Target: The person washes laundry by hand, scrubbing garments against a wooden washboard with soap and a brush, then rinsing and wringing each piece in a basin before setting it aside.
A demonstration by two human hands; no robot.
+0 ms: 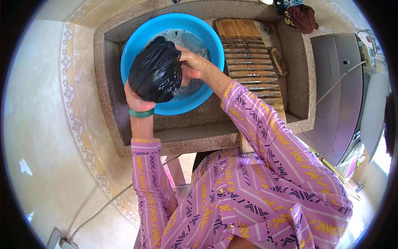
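Note:
A wet, bunched black cloth [155, 70] is held between my two hands above a round blue plastic basin [172, 109]. My left hand [138, 99], with a green bangle at the wrist, supports the cloth from its lower left side; the cloth hides most of its fingers. On the cloth's right side, my right hand [192, 63] grips the edge, with some fingers hidden. Below the cloth, the basin holds sudsy water [189, 39] with what looks like submerged fabric. To the basin's right, a ridged wooden washboard [248, 59] leans in the stone sink.
The speckled stone sink's rim [186, 144] surrounds the basin. A scrub brush [279, 61] lies right of the washboard, near a drain fitting [266, 28]. Dark red cloth [301, 19] lies at the sink's upper right corner. A grey appliance [335, 77] stands to the right.

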